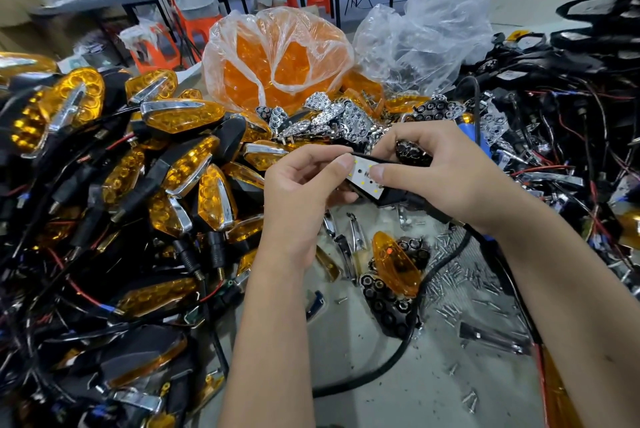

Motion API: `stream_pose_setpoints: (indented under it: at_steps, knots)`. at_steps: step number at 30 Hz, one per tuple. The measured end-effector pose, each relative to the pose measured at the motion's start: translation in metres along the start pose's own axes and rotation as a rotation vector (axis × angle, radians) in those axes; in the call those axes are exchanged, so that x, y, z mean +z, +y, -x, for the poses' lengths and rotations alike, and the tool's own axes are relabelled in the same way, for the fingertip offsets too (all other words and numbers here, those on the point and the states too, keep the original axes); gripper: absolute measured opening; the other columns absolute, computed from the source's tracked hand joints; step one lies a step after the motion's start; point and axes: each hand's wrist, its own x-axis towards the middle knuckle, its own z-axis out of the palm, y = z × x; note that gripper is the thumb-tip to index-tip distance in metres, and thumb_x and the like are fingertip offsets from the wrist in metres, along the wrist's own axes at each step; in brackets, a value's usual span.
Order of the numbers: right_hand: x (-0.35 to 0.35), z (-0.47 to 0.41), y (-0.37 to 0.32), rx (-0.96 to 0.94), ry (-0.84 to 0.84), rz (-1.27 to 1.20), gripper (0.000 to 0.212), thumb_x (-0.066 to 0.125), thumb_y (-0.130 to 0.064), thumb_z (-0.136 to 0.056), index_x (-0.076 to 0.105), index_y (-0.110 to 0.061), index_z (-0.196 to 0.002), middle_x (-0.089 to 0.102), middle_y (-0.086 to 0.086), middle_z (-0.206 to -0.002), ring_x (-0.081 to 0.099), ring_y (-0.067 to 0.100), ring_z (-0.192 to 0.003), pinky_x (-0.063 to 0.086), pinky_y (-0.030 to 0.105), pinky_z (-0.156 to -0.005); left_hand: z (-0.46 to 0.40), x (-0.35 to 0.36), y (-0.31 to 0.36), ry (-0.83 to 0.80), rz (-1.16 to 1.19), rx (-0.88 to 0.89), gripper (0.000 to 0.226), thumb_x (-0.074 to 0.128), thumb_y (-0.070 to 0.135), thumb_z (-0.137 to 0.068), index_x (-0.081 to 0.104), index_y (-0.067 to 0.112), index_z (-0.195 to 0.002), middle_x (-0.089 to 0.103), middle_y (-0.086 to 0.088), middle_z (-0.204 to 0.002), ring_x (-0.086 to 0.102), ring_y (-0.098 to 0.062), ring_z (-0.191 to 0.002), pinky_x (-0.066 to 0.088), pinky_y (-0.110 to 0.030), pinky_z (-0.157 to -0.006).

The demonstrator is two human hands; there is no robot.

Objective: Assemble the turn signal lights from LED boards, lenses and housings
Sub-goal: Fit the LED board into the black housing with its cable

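Observation:
Both hands meet over the table's middle around a black housing with a white LED board lying in it. My left hand pinches the housing's left end, thumb on the board's edge. My right hand grips the housing from the right, its thumb pressing on the board. A dark reflector piece is tucked under my right fingers. An amber lens lies on the table below, resting on black reflectors.
Finished amber lights with wires are heaped at the left. A bag of amber lenses and chrome reflectors sit behind. Wired housings pile at the right. Screws and chrome trims are scattered in front. People stand at far tables.

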Motion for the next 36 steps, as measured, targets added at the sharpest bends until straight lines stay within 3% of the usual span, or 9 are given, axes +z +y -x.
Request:
stream_pose_setpoints:
  at_steps: [9,15,19,23,28,33,36]
  knots:
    - [-0.0007,-0.0002,-0.0024,-0.003,0.007,0.028,0.01,0.078,-0.02,-0.093,0.071,-0.016,-0.087,0.063,0.014,-0.092,0.07,0.036,-0.078,0.06,0.054,-0.072,-0.0014,-0.0007,-0.0021,-0.004,0.007,0.002,0.012,0.07,0.002,-0.095,0.079,0.01,-0.093,0.076,-0.004,-0.085,0.07,-0.016,-0.075,0.055,-0.024,-0.059]
    - [-0.0002,0.0,-0.004,-0.023,0.007,0.051,0.011,0.078,-0.018,-0.093,0.07,-0.014,-0.086,0.061,0.014,-0.089,0.063,0.015,-0.068,0.056,0.034,-0.066,-0.0018,-0.0006,-0.003,-0.006,0.004,0.008,0.011,0.07,0.003,-0.096,0.079,0.009,-0.096,0.076,-0.004,-0.085,0.07,-0.015,-0.075,0.055,-0.023,-0.058]
    - [0.0006,0.0003,-0.0027,-0.028,-0.005,0.011,0.011,0.076,-0.019,-0.094,0.069,-0.012,-0.089,0.061,0.021,-0.091,0.062,0.036,-0.067,0.053,0.043,-0.062,-0.0014,0.0005,-0.0034,-0.014,0.018,0.035,0.01,0.07,0.004,-0.096,0.079,0.009,-0.096,0.075,-0.002,-0.083,0.069,-0.013,-0.072,0.055,-0.022,-0.057]
    - [0.0011,-0.0001,-0.0018,-0.031,-0.012,-0.025,0.017,0.074,-0.031,-0.09,0.069,-0.015,-0.088,0.062,0.019,-0.091,0.058,0.032,-0.067,0.049,0.031,-0.062,-0.0031,0.0002,-0.0048,0.0,-0.001,0.093,0.01,0.072,0.004,-0.095,0.081,0.009,-0.094,0.076,-0.008,-0.083,0.071,-0.017,-0.071,0.054,-0.022,-0.056]
    - [0.0016,-0.0003,-0.0008,-0.05,-0.018,-0.028,0.015,0.074,-0.027,-0.091,0.069,-0.012,-0.089,0.063,0.016,-0.093,0.062,0.035,-0.076,0.051,0.026,-0.064,-0.0042,-0.0011,-0.0067,0.001,-0.03,0.136,0.012,0.073,0.003,-0.094,0.081,0.01,-0.095,0.076,-0.008,-0.082,0.069,-0.015,-0.067,0.053,-0.02,-0.056]
    - [-0.0003,0.0,-0.0025,-0.072,-0.029,0.023,0.009,0.076,-0.017,-0.095,0.07,-0.013,-0.089,0.062,0.009,-0.091,0.059,0.011,-0.081,0.046,0.016,-0.077,-0.0053,-0.0041,-0.0069,-0.01,-0.032,0.135,0.012,0.072,0.001,-0.094,0.081,0.008,-0.099,0.073,-0.003,-0.075,0.06,-0.011,-0.056,0.051,-0.019,-0.055]
    - [0.0011,0.0003,-0.0037,-0.071,-0.034,0.02,0.009,0.076,-0.019,-0.094,0.07,-0.014,-0.089,0.061,0.005,-0.087,0.057,0.007,-0.08,0.044,0.014,-0.076,-0.0052,-0.0036,-0.0063,-0.009,-0.031,0.127,0.015,0.071,0.0,-0.095,0.081,0.009,-0.099,0.072,-0.002,-0.071,0.058,-0.011,-0.056,0.05,-0.019,-0.055]
